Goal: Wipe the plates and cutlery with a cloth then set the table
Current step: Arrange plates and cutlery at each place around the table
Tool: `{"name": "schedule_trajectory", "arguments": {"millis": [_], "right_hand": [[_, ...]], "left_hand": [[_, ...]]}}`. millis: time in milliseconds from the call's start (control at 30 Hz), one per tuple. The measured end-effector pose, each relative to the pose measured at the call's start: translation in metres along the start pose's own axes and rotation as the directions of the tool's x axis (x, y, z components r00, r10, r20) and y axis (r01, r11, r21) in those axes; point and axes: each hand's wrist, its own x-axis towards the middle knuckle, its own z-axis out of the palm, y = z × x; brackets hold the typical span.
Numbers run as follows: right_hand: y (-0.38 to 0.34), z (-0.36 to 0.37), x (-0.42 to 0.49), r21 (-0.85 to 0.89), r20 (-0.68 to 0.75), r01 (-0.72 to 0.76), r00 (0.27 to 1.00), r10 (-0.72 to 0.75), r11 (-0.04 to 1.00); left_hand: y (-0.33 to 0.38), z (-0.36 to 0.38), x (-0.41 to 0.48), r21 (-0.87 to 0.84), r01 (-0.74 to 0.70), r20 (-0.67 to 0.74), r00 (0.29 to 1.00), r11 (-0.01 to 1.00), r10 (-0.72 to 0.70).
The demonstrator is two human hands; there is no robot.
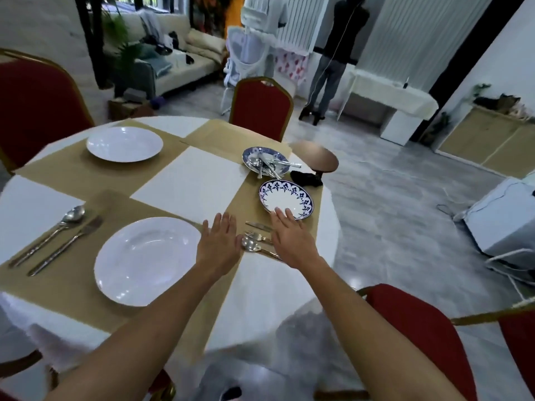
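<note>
**both grips flat and wide beside a laid-out fork, spoon and knife**

head view: the person's left grip (218, 244) lies wide, fingers straight and close together, on the tan runner (72, 175) of the round counter (191, 180). it sits just right of the near white plate (147, 260) and holds nothing. the right grip (291, 238) is also wide, fingers straight. its fingertips (282, 214) reach the near rim of the blue-patterned plate (286, 200), and whether they press on it cannot be told. it grasps nothing.

between the two grips lie a fork (254, 235) and a spoon (249, 244), side by side, with their handles running under the right grip. a knife (257, 225) lies just beyond them, near the patterned plate.

left of the near white plate, a second spoon (62, 224) and a second fork (72, 241) lie parallel on the runner. a far white plate (124, 143) sits across the counter.

beyond the patterned plate, a blue floral plate (252, 153) carries a heap of cutlery (267, 164). a dark cloth (305, 178) lies crumpled at the counter's edge, just beside both blue plates and against a copper stand bowl (314, 157).

red chairs (262, 108) ring the counter. a second person (333, 68) stands well apart, facing away.
</note>
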Motion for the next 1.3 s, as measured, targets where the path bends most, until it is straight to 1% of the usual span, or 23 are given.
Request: {"name": "schedule_trajectory", "arguments": {"millis": [100, 200, 300, 367, 467, 667, 767, 900, 967, 1033, 1167, 1300], "right_hand": [[0.030, 0.000, 0.040, 0.005, 0.065, 0.032, 0.997, -0.032, 0.999], [0.058, 0.001, 0.076, 0.004, 0.067, 0.071, 0.995, -0.071, 0.997], [0.081, -0.001, 0.107, 0.009, 0.100, 0.089, 0.991, -0.089, 0.996], [0.093, -0.002, 0.128, -0.014, 0.108, 0.125, 0.986, -0.123, 0.992], [0.113, -0.002, 0.165, 0.000, 0.130, 0.166, 0.978, -0.165, 0.986], [0.161, 0.001, 0.244, 0.034, 0.106, 0.248, 0.962, -0.250, 0.968], [0.187, 0.006, 0.287, 0.029, 0.097, 0.312, 0.945, -0.314, 0.950], [0.211, 0.023, 0.332, 0.036, 0.087, 0.392, 0.915, -0.393, 0.919], [0.221, 0.032, 0.346, 0.022, 0.117, 0.442, 0.890, -0.441, 0.897], [0.228, 0.039, 0.353, 0.011, 0.144, 0.504, 0.854, -0.500, 0.864], [0.235, 0.051, 0.365, 0.028, 0.208, 0.567, 0.802, -0.559, 0.823], [0.241, 0.061, 0.373, 0.076, 0.195, 0.581, 0.789, -0.583, 0.811]], "left_hand": [[0.017, 0.007, 0.044, -0.036, 0.058, 0.032, 0.998, 0.998, -0.057], [0.031, 0.007, 0.079, -0.060, 0.092, 0.053, 0.995, 0.994, -0.089], [0.040, 0.008, 0.107, -0.081, 0.124, 0.081, 0.990, 0.989, -0.117], [0.044, 0.011, 0.123, -0.087, 0.154, 0.098, 0.985, 0.984, -0.145], [0.052, 0.016, 0.147, -0.103, 0.198, 0.110, 0.976, 0.975, -0.187], [0.068, 0.023, 0.215, -0.062, 0.288, 0.031, 0.958, 0.956, -0.287], [0.080, 0.030, 0.255, -0.101, 0.357, 0.009, 0.934, 0.929, -0.357], [0.090, 0.047, 0.297, -0.082, 0.348, -0.043, 0.935, 0.934, -0.352], [0.095, 0.052, 0.313, -0.141, 0.368, -0.051, 0.924, 0.919, -0.378], [0.099, 0.053, 0.326, -0.150, 0.388, -0.057, 0.915, 0.909, -0.400], [0.102, 0.059, 0.347, -0.060, 0.422, -0.013, 0.906, 0.904, -0.424], [0.101, 0.068, 0.366, -0.011, 0.486, -0.009, 0.874, 0.874, -0.486]]}}
